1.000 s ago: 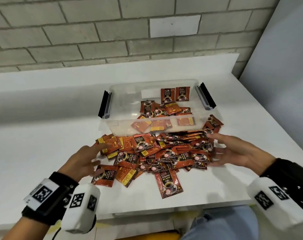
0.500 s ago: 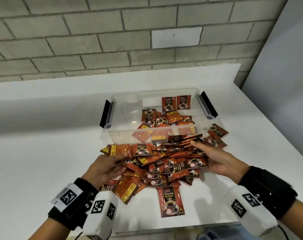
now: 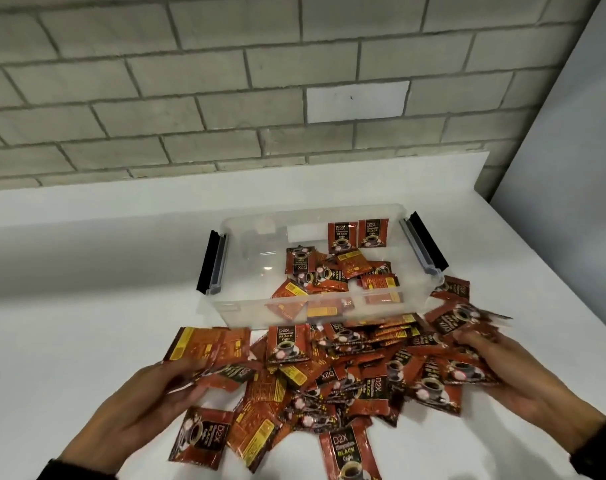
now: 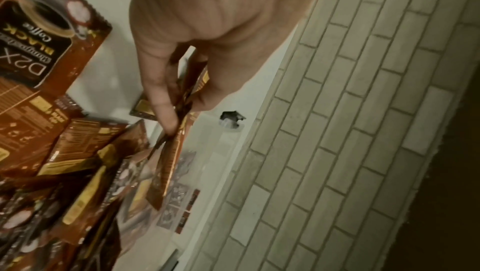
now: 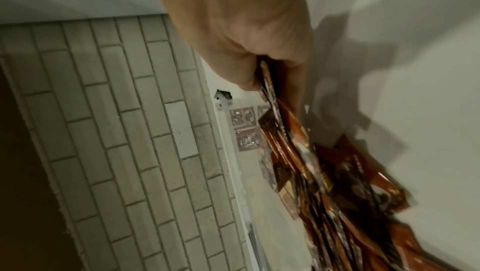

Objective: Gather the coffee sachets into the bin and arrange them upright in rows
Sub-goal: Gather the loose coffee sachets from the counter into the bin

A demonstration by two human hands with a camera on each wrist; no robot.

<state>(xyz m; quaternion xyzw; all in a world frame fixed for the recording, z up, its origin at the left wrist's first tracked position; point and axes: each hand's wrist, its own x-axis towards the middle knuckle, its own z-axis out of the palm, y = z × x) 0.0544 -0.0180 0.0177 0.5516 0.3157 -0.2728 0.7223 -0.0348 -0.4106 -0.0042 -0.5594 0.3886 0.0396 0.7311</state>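
A heap of coffee sachets (image 3: 350,372) was gripped at either side by the left hand (image 3: 149,407) and the right hand (image 3: 516,372). Each hand's fingers were curled round sachets, just before the clear bin (image 3: 246,306).

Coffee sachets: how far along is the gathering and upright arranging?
Early. Two red coffee sachets stand upright against the clear plastic bin's far wall; others lie loose inside. The left hand and right hand each grip bunches from the big pile still on the white table.

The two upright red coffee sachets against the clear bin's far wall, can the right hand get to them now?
Probably not yet: the right hand grips a bunch of sachets, though the open-topped bin leaves the upright pair unobstructed.
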